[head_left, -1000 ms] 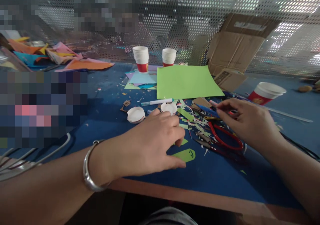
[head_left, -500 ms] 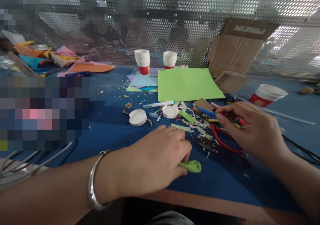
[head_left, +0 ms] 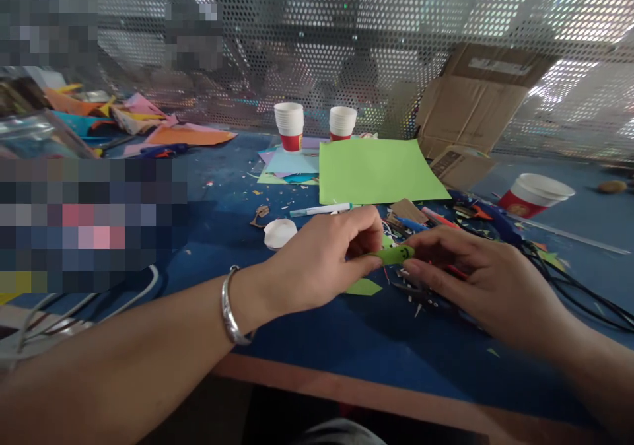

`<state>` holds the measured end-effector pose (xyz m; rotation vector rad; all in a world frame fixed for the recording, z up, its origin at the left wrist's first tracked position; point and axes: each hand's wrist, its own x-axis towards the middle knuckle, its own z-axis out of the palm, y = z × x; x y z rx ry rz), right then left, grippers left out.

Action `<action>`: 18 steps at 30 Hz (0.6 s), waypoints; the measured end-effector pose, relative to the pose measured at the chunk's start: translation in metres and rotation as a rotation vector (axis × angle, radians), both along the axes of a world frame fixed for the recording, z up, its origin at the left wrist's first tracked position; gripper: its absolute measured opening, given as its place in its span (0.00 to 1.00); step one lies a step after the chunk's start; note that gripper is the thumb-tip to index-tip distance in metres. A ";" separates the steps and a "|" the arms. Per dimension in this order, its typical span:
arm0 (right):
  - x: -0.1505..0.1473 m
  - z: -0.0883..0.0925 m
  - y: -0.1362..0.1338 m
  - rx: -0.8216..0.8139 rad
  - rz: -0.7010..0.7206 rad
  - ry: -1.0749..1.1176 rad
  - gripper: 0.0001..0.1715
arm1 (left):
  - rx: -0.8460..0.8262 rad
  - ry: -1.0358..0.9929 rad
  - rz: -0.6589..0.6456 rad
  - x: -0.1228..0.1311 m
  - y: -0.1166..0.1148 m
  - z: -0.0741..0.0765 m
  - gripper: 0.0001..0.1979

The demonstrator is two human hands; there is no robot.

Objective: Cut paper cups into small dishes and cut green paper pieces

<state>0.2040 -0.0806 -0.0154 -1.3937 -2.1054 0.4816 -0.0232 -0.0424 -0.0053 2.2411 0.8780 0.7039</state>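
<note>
A small green paper piece (head_left: pixel 395 255) with a drawn smiley face is pinched between the thumb and fingers of my left hand (head_left: pixel 317 260), which has a silver bangle at its wrist. The thumb and fingertips of my right hand (head_left: pixel 488 270) close on the right end of the same piece, beside the drawn face. Below the hands, a pointed green scrap (head_left: pixel 364 287) lies on the blue table (head_left: pixel 307 339). Paper shreds and dark scissors blades (head_left: pixel 416 292) are partly hidden near my right hand.
A large green sheet (head_left: pixel 381 171) lies behind the hands, with stacked paper cups (head_left: pixel 288 125) beyond it. A marker (head_left: pixel 321 209) and a white cup base (head_left: pixel 280 233) are at left. Rightward are a red-and-white cup (head_left: pixel 535 194), cardboard (head_left: pixel 470 108) and black cables (head_left: pixel 577 286).
My left hand has lifted the smiley piece up and away from the table edge. My right hand has moved from the scrap pile to the piece. The pointed green scrap now shows below.
</note>
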 end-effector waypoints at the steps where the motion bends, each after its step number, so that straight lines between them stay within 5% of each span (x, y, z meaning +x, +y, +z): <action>1: -0.001 0.000 0.001 -0.016 -0.004 0.008 0.10 | 0.002 -0.020 -0.003 0.000 0.001 -0.001 0.07; 9: 0.002 0.005 0.008 -0.036 -0.077 -0.027 0.14 | -0.072 -0.100 0.016 -0.002 0.006 -0.002 0.06; 18: 0.005 0.002 0.022 -0.313 0.042 -0.146 0.20 | 0.263 -0.204 0.336 -0.022 0.033 0.006 0.02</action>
